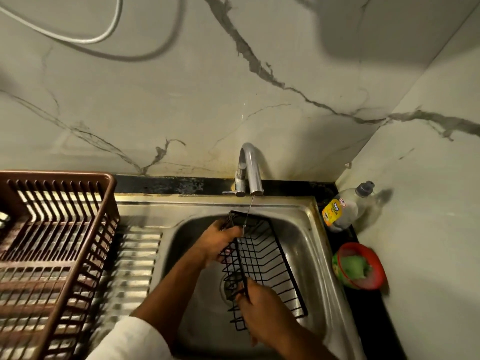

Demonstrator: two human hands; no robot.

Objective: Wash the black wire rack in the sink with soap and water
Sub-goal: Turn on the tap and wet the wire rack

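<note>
I see the black wire rack (262, 263) held tilted over the basin of the stainless steel sink (306, 224), its far end right under the curved chrome tap (250, 172) — a thin stream of water (250, 209) runs onto it. My left hand (220, 242) grips the rack's upper left edge, fingers (228, 233) curled round the wire. My right hand (262, 310) holds the near end, fingers wrapped on the black rim. Left of the basin, a brown slatted plastic dish basket (59, 229) sits on the ribbed drainboard. On the dark worktop (374, 320) to the right stand a clear dish-soap bottle with a yellow label (345, 207) and — nearer me — a red bowl holding a green scrubber (359, 266).
</note>
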